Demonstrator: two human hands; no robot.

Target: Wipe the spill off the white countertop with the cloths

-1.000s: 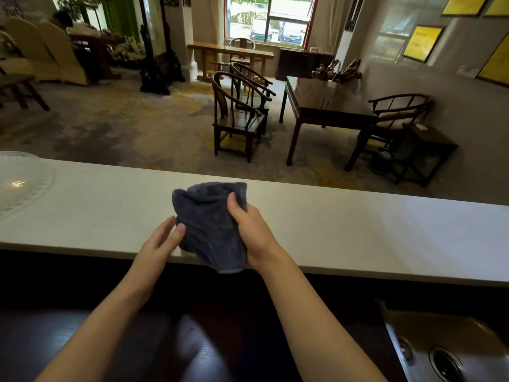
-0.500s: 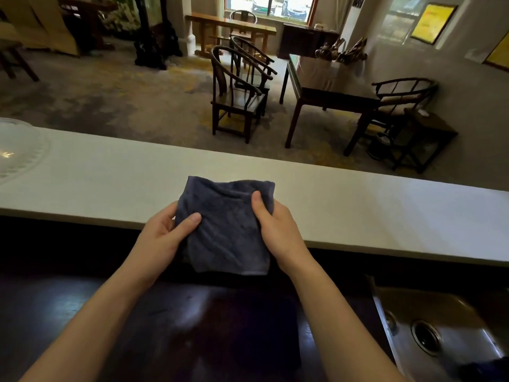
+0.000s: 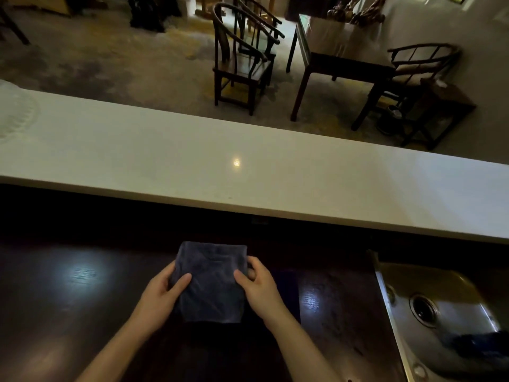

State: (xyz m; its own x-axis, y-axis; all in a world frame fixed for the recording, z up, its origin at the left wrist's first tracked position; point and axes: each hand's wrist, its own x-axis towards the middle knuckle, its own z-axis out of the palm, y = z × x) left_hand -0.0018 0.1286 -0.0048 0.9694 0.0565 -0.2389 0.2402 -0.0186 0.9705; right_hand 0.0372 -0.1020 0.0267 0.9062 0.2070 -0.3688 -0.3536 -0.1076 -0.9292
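Note:
A folded grey-blue cloth (image 3: 212, 282) is held flat over the dark lower worktop (image 3: 68, 299), below the white countertop (image 3: 192, 153). My left hand (image 3: 162, 290) grips its left edge, thumb on top. My right hand (image 3: 259, 285) grips its right edge the same way. The white countertop runs across the whole view and shows a small bright glint in its middle; I cannot make out any spill on it. Another dark blue cloth (image 3: 476, 343) lies in the steel sink (image 3: 429, 274) at the lower right.
A clear glass dish (image 3: 13, 111) sits at the countertop's far left end. Beyond the counter stand dark wooden chairs (image 3: 239, 67) and a dark table (image 3: 336, 53) on a carpeted floor. The sink's drain (image 3: 422, 306) is visible.
Both hands have brought the cloth down off the white countertop's near edge to the dark lower worktop. The cloth is now folded square. The view has tilted further down.

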